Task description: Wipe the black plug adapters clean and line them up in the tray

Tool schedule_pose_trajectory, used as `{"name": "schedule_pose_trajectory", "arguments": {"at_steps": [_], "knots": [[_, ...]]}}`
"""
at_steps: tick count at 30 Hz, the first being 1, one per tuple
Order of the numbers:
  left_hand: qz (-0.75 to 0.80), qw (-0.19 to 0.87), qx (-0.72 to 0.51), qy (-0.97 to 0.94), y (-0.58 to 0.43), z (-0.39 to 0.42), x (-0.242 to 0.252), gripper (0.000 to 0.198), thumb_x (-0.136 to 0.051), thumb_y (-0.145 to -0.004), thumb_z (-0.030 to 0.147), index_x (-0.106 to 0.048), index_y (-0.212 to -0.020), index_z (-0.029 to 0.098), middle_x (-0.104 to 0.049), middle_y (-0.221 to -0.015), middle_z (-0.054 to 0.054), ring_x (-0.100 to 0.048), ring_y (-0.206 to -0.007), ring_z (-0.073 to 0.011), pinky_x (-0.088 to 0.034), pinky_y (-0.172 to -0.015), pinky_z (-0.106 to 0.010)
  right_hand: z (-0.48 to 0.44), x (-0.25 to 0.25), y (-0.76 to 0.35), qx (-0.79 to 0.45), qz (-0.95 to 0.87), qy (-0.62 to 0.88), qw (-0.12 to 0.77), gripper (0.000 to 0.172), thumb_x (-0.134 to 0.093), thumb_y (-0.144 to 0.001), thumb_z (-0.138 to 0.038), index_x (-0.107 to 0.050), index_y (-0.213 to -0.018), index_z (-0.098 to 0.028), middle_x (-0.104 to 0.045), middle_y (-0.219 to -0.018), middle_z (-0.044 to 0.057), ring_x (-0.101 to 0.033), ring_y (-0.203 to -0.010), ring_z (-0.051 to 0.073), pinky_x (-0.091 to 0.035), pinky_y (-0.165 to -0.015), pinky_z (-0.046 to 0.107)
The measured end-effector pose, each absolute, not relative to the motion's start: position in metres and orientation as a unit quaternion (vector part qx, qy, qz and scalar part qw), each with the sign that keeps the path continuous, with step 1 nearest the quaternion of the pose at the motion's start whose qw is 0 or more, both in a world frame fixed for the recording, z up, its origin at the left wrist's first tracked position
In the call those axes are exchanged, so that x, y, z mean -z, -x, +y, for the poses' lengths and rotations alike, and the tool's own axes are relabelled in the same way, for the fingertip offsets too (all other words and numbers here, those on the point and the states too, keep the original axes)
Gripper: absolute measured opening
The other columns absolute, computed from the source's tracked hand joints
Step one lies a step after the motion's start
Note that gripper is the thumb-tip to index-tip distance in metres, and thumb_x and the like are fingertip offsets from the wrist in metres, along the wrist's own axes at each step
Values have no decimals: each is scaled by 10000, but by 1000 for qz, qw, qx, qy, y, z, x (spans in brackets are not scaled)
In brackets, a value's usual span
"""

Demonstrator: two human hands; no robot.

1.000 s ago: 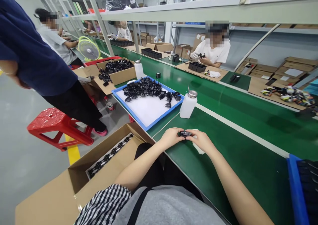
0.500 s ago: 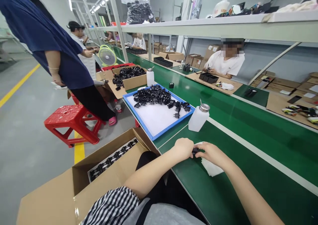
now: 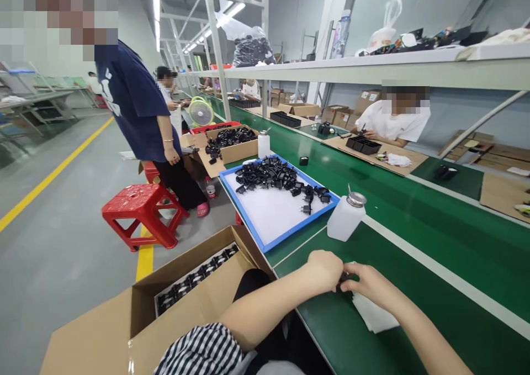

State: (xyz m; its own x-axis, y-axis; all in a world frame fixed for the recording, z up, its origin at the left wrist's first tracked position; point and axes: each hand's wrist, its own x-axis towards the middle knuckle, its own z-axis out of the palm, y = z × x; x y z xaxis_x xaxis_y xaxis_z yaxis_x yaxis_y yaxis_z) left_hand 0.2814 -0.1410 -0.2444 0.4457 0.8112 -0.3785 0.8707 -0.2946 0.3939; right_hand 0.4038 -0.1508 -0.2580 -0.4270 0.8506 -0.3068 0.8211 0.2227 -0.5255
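Note:
My left hand (image 3: 325,270) and my right hand (image 3: 370,284) meet above the green bench mat (image 3: 414,303), both pinching a small black plug-like part (image 3: 343,278). My fingers hide most of that part. Under my right hand lies a white cloth (image 3: 372,314). Ahead stands a white plastic dispensing bottle with a metal top (image 3: 345,219). Beyond it, a blue-framed tray (image 3: 242,215) holds a heap of black plug adapters (image 3: 273,175). At my left, an open cardboard box (image 3: 194,303) holds rows of black parts (image 3: 194,280).
A standing person in a navy shirt (image 3: 136,110) is at the left beside a red plastic stool (image 3: 141,209). Another open box of black parts (image 3: 227,140) sits on the bench. A co-worker (image 3: 393,121) works across the bench, with a shelf overhead.
The view has swung left and up, showing more floor and less of my body. My hands now hide more of the black part, and more of the white cloth shows.

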Motion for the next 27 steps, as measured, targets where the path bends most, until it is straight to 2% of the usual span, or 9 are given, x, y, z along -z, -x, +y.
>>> {"name": "schedule_pose_trajectory", "arguments": {"at_steps": [3, 6, 11, 14, 16, 19, 23, 25, 27], "knots": [[505, 268, 54, -819, -266, -143, 253, 274, -658, -538, 292, -622, -751, 124, -622, -790, -121, -564, -775, -261, -437, -629, -317, -152, 258, -403, -313, -787, 531, 35, 200, -525, -581, -203, -623, -753, -230, -624, -797, 22, -549, -783, 218, -411, -653, 293], [485, 319, -55, -812, -253, -149, 274, 334, -594, -594, 379, -594, -860, 178, -621, -829, -55, -560, -785, -206, -434, -655, -286, -152, 260, -408, -346, -778, 521, 60, 217, -533, -584, -213, -622, -782, -228, -624, -793, 15, -557, -755, 196, -420, -651, 279], [476, 412, -276, -726, -254, -167, 312, 371, -586, -610, 306, -533, -964, 209, -581, -974, -1, -510, -908, -134, -389, -802, -236, -137, 260, -438, -415, -739, 527, 60, 340, -536, -579, -246, -585, -911, -195, -603, -926, 39, -552, -804, 188, -432, -673, 258], [481, 413, -328, -701, -261, -172, 321, 308, -546, -646, 284, -544, -942, 195, -587, -956, -16, -510, -900, -135, -380, -823, -256, -130, 257, -458, -410, -703, 579, 47, 413, -505, -616, -316, -534, -993, -151, -552, -1033, 75, -537, -857, 196, -417, -714, 254], [470, 407, -338, -706, -264, -171, 323, 291, -529, -660, 276, -545, -938, 191, -585, -952, -24, -507, -896, -145, -381, -825, -277, -135, 260, -464, -364, -677, 639, 31, 417, -464, -657, -343, -512, -1001, -112, -527, -1056, 111, -515, -900, 210, -397, -738, 260], [464, 391, -337, -720, -264, -169, 325, 296, -508, -679, 282, -530, -960, 194, -573, -966, -32, -493, -904, -162, -382, -825, -312, -154, 274, -457, -276, -642, 715, -3, 383, -445, -680, -332, -486, -960, -73, -532, -985, 165, -521, -855, 229, -397, -674, 285], [473, 353, -358, -723, -263, -170, 329, 288, -482, -704, 280, -509, -977, 193, -557, -971, -39, -468, -924, -169, -376, -831, -331, -174, 286, -446, -270, -660, 700, -34, 64, -461, -643, -207, -471, -679, -155, -561, -760, 78, -537, -674, 182, -374, -546, 251], [477, 345, -365, -721, -263, -170, 331, 288, -482, -703, 272, -502, -977, 187, -549, -970, -45, -458, -933, -169, -372, -837, -333, -169, 277, -449, -283, -681, 675, 7, 62, -440, -649, -180, -421, -590, -176, -548, -669, 30, -526, -629, 155, -361, -524, 228], [478, 348, -361, -721, -262, -170, 332, 302, -491, -694, 266, -491, -984, 182, -540, -971, -48, -452, -937, -168, -370, -841, -334, -153, 257, -455, -258, -667, 695, 79, 62, -434, -666, -215, -424, -616, -180, -543, -629, 15, -516, -584, 149, -353, -488, 223]]}}
